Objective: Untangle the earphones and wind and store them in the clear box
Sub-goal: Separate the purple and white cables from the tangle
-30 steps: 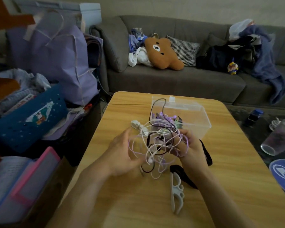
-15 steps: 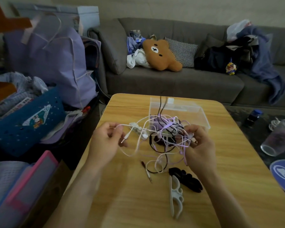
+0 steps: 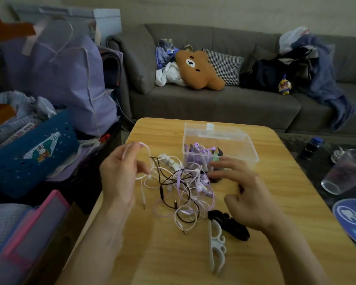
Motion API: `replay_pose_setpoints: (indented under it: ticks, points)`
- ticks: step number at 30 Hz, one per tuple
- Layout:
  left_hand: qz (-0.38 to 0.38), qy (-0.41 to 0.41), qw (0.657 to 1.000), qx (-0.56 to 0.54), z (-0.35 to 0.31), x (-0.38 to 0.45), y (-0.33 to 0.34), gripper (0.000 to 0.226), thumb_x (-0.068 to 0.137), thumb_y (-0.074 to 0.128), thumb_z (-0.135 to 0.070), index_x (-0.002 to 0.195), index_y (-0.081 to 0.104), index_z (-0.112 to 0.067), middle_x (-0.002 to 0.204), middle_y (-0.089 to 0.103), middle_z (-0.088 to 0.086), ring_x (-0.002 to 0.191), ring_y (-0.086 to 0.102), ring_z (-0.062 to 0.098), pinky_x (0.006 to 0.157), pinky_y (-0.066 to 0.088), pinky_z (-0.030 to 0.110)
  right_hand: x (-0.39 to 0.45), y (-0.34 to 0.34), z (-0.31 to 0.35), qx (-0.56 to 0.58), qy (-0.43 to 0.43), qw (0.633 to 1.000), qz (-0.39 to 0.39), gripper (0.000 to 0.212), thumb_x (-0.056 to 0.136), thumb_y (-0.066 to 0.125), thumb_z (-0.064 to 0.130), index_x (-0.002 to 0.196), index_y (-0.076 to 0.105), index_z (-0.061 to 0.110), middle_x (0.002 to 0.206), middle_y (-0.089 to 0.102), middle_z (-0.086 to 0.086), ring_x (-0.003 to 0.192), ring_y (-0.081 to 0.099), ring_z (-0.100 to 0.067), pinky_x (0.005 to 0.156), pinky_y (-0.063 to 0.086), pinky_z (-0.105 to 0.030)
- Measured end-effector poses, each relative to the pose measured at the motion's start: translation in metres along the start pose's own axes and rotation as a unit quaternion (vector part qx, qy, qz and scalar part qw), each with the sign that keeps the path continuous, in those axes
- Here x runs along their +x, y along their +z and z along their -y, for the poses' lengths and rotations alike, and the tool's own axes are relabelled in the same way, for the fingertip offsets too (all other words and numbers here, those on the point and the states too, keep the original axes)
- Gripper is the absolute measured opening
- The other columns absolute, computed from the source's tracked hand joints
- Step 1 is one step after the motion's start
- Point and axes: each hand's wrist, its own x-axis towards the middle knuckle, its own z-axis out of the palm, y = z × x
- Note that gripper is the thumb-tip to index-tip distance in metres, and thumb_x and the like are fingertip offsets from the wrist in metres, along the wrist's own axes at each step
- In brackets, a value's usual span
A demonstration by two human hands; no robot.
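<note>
A tangle of white, purple and dark brown earphone cords (image 3: 181,188) lies on the wooden table (image 3: 286,202). My left hand (image 3: 119,173) pinches a loop of the white cord and lifts it off to the left of the heap. My right hand (image 3: 243,192) hovers over the heap's right side with its fingers spread and relaxed, holding nothing. Behind the heap stands the clear box (image 3: 220,145), with purple earphones inside it. A white cord winder (image 3: 216,245) and a black one (image 3: 228,224) lie in front of the heap.
A grey sofa (image 3: 214,103) with a bear cushion (image 3: 197,70) and clothes runs behind the table. Bags and bins crowd the left side. On a dark surface to the right lie a tipped clear cup (image 3: 345,173) and a small dark bottle (image 3: 312,145).
The tangle has gone from being held in the air by both hands to lying on the table. My right hand has let go of it. My left hand keeps a white loop.
</note>
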Motion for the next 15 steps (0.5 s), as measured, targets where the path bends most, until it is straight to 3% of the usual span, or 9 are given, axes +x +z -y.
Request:
replay_pose_setpoints:
  ticks: [3, 6, 8, 10, 12, 13, 15]
  points:
    - [0.173, 0.023, 0.984, 0.025, -0.003, -0.019, 0.005, 0.014, 0.090, 0.069, -0.029, 0.087, 0.077, -0.018, 0.042, 0.039, 0.000, 0.036, 0.035, 0.018, 0.048, 0.041, 0.027, 0.000, 0.010, 0.018, 0.057, -0.031, 0.995, -0.081, 0.040, 0.082, 0.058, 0.018, 0.121, 0.068, 0.020, 0.116, 0.064, 0.012, 0.111, 0.061, -0.010, 0.090, 0.051, -0.024]
    - [0.360, -0.008, 0.933, 0.027, -0.007, -0.034, 0.010, 0.017, 0.085, 0.072, -0.020, 0.095, 0.078, -0.008, 0.048, 0.044, 0.004, 0.037, 0.033, 0.011, 0.039, 0.029, 0.017, 0.000, 0.030, 0.033, 0.075, -0.033, 0.994, -0.074, 0.052, 0.085, 0.072, 0.011, 0.134, 0.059, 0.021, 0.114, 0.063, 0.009, 0.098, 0.064, -0.011, 0.078, 0.052, -0.019]
    - [0.446, -0.026, 0.894, 0.044, -0.005, -0.041, 0.015, 0.021, 0.084, 0.072, -0.012, 0.100, 0.075, 0.001, 0.049, 0.052, -0.003, 0.040, 0.040, 0.005, 0.040, 0.031, 0.014, 0.000, 0.040, 0.035, 0.069, -0.036, 0.995, -0.067, 0.040, 0.084, 0.072, 0.008, 0.122, 0.067, 0.019, 0.107, 0.066, 0.007, 0.093, 0.065, -0.008, 0.074, 0.052, -0.019]
    - [0.468, 0.006, 0.880, 0.084, -0.001, -0.046, 0.018, 0.018, 0.086, 0.072, -0.012, 0.099, 0.075, 0.000, 0.055, 0.062, -0.006, 0.045, 0.050, 0.007, 0.045, 0.039, 0.016, -0.001, 0.041, 0.031, 0.063, -0.022, 0.996, -0.066, 0.018, 0.083, 0.067, 0.013, 0.098, 0.074, 0.019, 0.089, 0.068, 0.011, 0.080, 0.065, -0.007, 0.065, 0.051, -0.020]
    - [0.441, 0.041, 0.888, 0.123, 0.003, -0.044, 0.018, 0.013, 0.088, 0.073, -0.015, 0.098, 0.076, -0.008, 0.067, 0.071, 0.002, 0.057, 0.063, 0.022, 0.052, 0.049, 0.031, -0.002, 0.034, 0.028, 0.087, 0.034, 0.993, -0.078, 0.010, 0.087, 0.063, 0.018, 0.089, 0.072, 0.024, 0.078, 0.071, 0.010, 0.070, 0.066, -0.007, 0.059, 0.050, -0.018]
    - [0.421, 0.052, 0.893, 0.150, 0.006, -0.041, 0.017, 0.010, 0.088, 0.073, -0.016, 0.098, 0.075, -0.013, 0.066, 0.069, 0.003, 0.056, 0.060, 0.027, 0.052, 0.047, 0.037, -0.003, 0.030, 0.026, 0.118, 0.059, 0.987, -0.095, 0.012, 0.092, 0.064, 0.016, 0.090, 0.069, 0.026, 0.076, 0.072, 0.008, 0.067, 0.068, -0.008, 0.058, 0.051, -0.019]
    - [0.363, 0.083, 0.896, 0.243, 0.013, -0.036, 0.015, 0.007, 0.089, 0.075, -0.018, 0.094, 0.071, -0.021, 0.054, 0.057, -0.004, 0.047, 0.048, 0.014, 0.047, 0.038, 0.029, -0.002, 0.019, 0.026, 0.221, 0.108, 0.957, -0.151, 0.009, 0.099, 0.061, 0.015, 0.094, 0.064, 0.022, 0.071, 0.073, -0.001, 0.057, 0.068, -0.014, 0.052, 0.050, -0.021]
